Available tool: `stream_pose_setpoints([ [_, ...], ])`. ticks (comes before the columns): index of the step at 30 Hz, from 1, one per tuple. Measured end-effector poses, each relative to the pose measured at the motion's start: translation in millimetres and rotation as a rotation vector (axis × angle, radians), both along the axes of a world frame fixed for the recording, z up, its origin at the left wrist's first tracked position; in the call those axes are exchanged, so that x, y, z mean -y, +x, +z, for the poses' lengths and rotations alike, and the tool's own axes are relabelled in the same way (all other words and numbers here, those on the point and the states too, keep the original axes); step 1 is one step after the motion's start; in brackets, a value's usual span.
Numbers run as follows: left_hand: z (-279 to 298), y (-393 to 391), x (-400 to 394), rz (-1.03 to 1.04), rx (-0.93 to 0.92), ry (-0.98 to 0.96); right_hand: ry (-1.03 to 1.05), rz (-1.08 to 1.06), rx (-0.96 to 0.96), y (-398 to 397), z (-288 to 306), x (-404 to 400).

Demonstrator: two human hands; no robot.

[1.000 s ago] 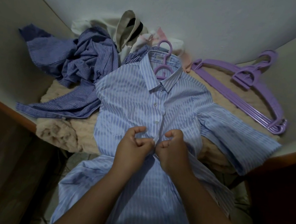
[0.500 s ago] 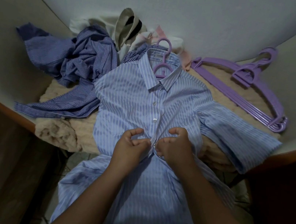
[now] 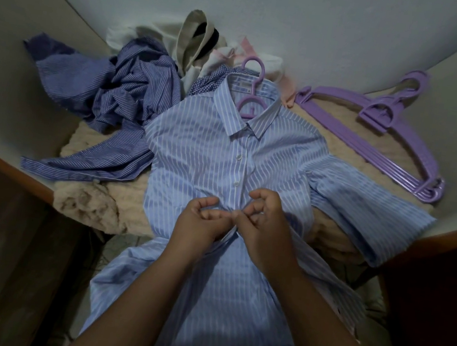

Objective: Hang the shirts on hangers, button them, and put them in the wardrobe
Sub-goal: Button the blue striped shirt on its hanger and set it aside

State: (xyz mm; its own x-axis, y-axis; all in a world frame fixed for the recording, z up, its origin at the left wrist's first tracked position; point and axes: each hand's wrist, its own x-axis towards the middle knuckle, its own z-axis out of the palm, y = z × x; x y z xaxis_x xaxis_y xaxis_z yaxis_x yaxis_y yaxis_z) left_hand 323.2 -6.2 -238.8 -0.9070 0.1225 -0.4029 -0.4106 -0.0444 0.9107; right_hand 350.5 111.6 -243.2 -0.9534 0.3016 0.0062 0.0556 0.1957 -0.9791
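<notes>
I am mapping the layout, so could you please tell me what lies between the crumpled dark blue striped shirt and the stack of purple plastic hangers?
In the head view, the light blue striped shirt on its purple hanger lies between the crumpled dark blue striped shirt and the stack of purple plastic hangers.

The room is dim, with soft, even light falling from above onto the pale back wall (image 3: 275, 8), the brightest area. Colours look muted and bluish. The lower corners sink into near black. No glare anywhere; shadows are faint and diffuse. The wide lens bows straight edges outward toward the borders. The centre stays reasonably sharp, the forearms slightly soft.
</notes>
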Motion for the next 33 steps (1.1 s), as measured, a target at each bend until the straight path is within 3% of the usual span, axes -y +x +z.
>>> stream_pose_setpoints([
  [9, 8, 3, -4, -0.134, -0.166, -0.16, -0.041, -0.118, 0.025, -10, 3, -1],
  [23, 13, 4, -7, -0.069, -0.317, -0.182, -0.309, -0.077, 0.054, -14, 7, -10],
  [33, 9, 5, -10, -0.015, -0.399, -0.248, -0.198, -0.077, 0.062, -11, 15, -5],
])
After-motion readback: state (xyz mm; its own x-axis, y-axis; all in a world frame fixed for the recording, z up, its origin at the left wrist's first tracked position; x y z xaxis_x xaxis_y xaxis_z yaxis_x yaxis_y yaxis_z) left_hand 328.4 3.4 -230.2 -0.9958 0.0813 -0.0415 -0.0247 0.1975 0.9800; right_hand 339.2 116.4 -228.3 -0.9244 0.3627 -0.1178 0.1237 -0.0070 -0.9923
